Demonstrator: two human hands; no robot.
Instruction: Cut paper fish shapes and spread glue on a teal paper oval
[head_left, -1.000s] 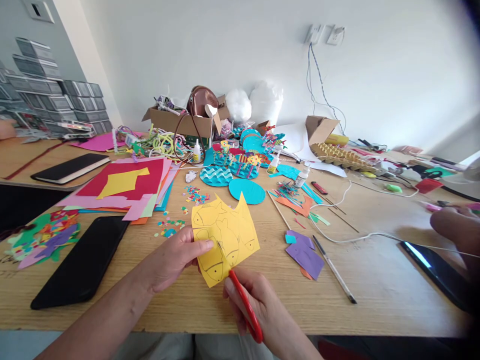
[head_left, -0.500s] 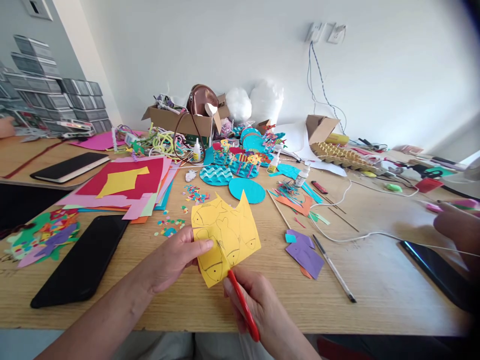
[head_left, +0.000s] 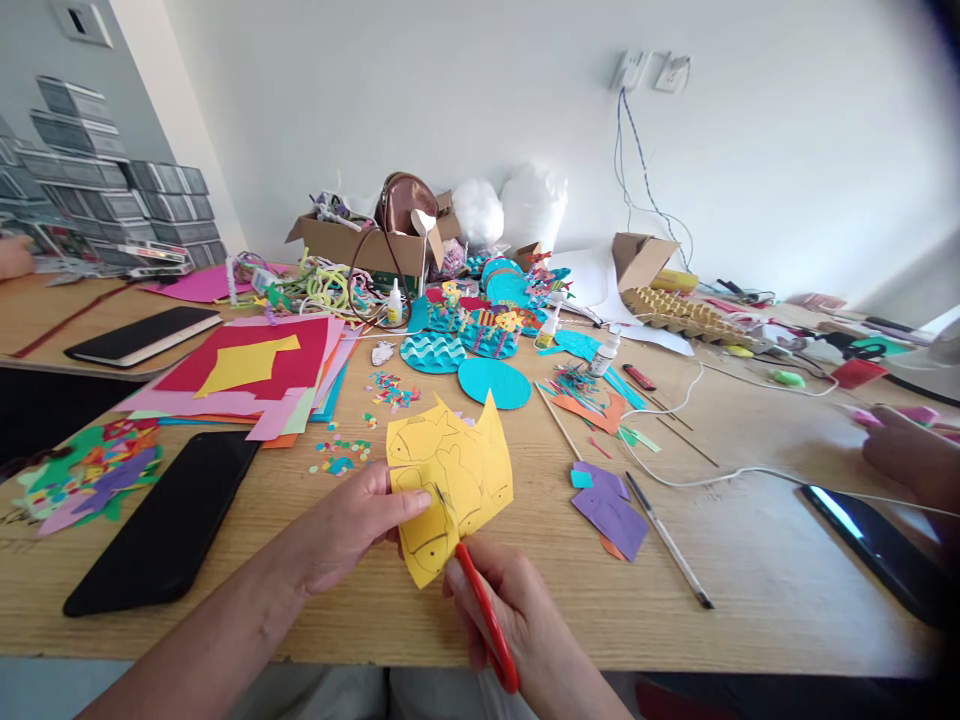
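Right up close, the right hand [head_left: 514,595] grips red-handled scissors [head_left: 486,622] at the near edge of the yellow paper [head_left: 471,462], fish outlines [head_left: 430,553] across it. And there's the left hand [head_left: 360,525], pinching that paper's left side, a turquoise oval [head_left: 495,384] lying on the table [head_left: 330,632] just beyond!

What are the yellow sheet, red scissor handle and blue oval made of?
Yellow sheet: matte paper or card, judging by thin edges. Red scissor handle: probably smooth plastic, from its even, solid colour. Blue oval: matte card or foam perhaps; its plain, flat surface leaves that open.
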